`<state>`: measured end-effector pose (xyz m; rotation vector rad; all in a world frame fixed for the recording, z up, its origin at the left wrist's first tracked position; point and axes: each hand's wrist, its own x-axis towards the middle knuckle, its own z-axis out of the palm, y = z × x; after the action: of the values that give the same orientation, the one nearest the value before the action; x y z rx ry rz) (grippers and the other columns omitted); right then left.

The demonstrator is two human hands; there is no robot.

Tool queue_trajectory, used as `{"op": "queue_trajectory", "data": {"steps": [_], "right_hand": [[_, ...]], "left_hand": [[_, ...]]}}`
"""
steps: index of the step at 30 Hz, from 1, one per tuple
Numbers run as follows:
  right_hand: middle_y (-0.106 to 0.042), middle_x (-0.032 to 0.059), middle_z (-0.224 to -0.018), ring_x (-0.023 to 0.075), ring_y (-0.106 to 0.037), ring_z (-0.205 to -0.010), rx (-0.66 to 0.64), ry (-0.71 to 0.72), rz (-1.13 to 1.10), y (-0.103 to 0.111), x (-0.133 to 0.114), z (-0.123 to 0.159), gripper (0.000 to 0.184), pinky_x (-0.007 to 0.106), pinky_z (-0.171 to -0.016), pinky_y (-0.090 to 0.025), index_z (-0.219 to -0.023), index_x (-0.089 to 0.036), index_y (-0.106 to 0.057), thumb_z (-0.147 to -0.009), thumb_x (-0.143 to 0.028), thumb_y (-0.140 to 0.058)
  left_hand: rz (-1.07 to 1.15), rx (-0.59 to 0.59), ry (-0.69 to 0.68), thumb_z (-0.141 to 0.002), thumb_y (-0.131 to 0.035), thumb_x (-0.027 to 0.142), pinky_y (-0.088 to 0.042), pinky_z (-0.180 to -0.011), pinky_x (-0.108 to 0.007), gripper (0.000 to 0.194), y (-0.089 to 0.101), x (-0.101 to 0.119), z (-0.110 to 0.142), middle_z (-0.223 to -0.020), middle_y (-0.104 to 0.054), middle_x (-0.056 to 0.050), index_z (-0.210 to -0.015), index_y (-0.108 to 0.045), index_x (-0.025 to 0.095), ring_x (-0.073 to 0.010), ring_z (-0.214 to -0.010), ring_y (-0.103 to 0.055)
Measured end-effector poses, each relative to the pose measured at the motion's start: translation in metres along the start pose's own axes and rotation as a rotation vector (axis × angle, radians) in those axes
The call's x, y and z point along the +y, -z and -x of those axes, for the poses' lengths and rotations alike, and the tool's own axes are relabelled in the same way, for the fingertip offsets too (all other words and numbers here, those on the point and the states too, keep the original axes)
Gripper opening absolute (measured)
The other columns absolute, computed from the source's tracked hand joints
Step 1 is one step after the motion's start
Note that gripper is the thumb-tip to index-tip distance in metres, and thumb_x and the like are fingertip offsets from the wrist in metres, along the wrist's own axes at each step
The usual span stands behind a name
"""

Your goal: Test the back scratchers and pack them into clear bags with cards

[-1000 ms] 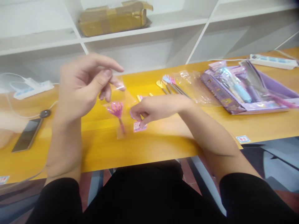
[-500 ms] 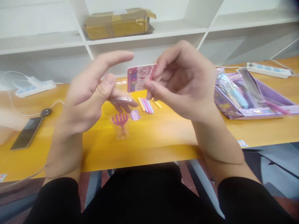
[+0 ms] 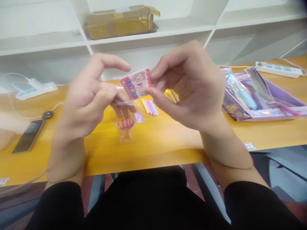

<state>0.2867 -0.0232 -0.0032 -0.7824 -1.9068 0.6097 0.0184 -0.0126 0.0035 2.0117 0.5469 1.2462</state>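
Between the thumb and fingertips of my right hand (image 3: 184, 83) is a small pink card (image 3: 136, 83) with cartoon figures, tilted above the table. My left hand (image 3: 93, 95) faces it, index finger stretched out and apart from the card. Clear plastic film (image 3: 129, 103), seemingly a bag, shows at my left thumb and lower fingers, which pinch it. Below lie a pink fork-shaped piece (image 3: 126, 124) in a clear wrapper and a small purple picture tag (image 3: 138, 117). Several pastel sticks (image 3: 150, 107) lie side by side behind, and yellow sticks (image 3: 171, 95) are partly hidden by my right hand.
At right on the wooden table (image 3: 153, 153) stands a purple box (image 3: 283, 88) with packaged pens. A phone (image 3: 28, 136) and a power strip (image 3: 35, 88) lie at left; another power strip (image 3: 279, 69) lies back right. A taped carton (image 3: 120, 22) sits on the white shelf.
The card has moved left and slightly down, toward my left hand, and tilted more. My right fingers still hold it. More of the yellow sticks shows beneath my right hand.
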Motion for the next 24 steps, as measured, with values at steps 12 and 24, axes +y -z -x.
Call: {"op": "queue_trajectory", "data": {"steps": [12, 24], "right_hand": [[-0.075, 0.0056, -0.124, 0.0209, -0.078, -0.108, 0.064, 0.141, 0.122, -0.001, 0.003, -0.006, 0.027, 0.029, -0.092, -0.066, -0.115, -0.034, -0.069, -0.108, -0.058, -0.079], [-0.078, 0.0, -0.113, 0.0152, -0.075, -0.083, 0.026, 0.365, 0.231, 0.006, 0.004, -0.01, 0.006, 0.031, -0.076, -0.064, -0.113, -0.034, -0.071, -0.114, -0.04, -0.072]], "left_hand": [[-0.056, 0.078, -0.125, -0.093, -0.1, 0.022, -0.063, -0.05, -0.023, 0.039, 0.001, -0.005, -0.013, -0.081, -0.075, 0.001, -0.124, -0.077, 0.022, -0.0135, -0.062, -0.074], [0.099, 0.065, -0.101, -0.091, -0.101, 0.015, -0.074, -0.071, -0.016, 0.033, 0.01, -0.006, -0.017, -0.092, -0.088, -0.001, -0.117, -0.08, 0.015, -0.0124, -0.075, -0.086]]}}
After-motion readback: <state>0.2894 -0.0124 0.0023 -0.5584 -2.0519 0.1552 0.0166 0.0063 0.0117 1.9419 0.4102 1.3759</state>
